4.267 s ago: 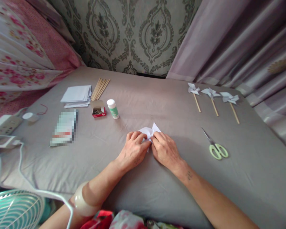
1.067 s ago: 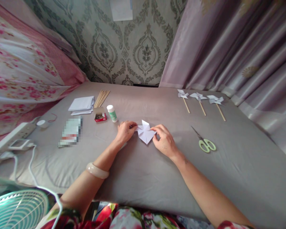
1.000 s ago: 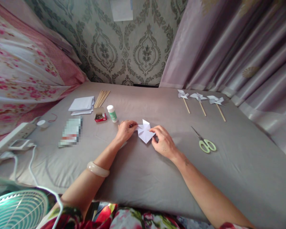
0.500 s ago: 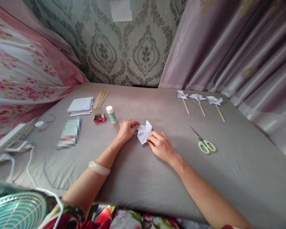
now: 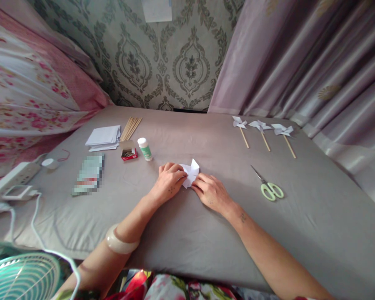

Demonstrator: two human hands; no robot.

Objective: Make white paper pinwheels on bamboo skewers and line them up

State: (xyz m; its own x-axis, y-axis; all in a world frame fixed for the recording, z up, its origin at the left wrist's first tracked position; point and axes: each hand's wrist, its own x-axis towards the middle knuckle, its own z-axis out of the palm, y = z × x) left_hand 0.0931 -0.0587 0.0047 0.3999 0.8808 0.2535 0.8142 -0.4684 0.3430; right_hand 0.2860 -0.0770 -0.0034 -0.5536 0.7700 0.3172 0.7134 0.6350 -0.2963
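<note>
A white paper pinwheel [image 5: 192,170] lies on the grey sheet between my hands, one pointed blade standing up at its far side. My left hand [image 5: 169,179] grips its left part, the fingertips closed near the centre and covering some of the folds. On the opposite edge, my right hand [image 5: 213,191] pinches the paper between thumb and fingers. A white bottle with a green label [image 5: 145,150] stands beyond my left hand. Further left is a small red open box [image 5: 129,154] with little metal pieces in it.
Scissors with pale green handles [image 5: 271,191] lie to the right. Three finished pinwheels on sticks [image 5: 261,126] rest at the back right. Folded white paper [image 5: 103,137] and several wooden sticks [image 5: 131,128] lie back left, near a power strip [image 5: 15,179]. A fan [image 5: 21,277] stands at lower left.
My left hand has moved right and nearer me, from the pinwheel's outer left tip to near its centre. My right hand keeps its hold on the right edge.
</note>
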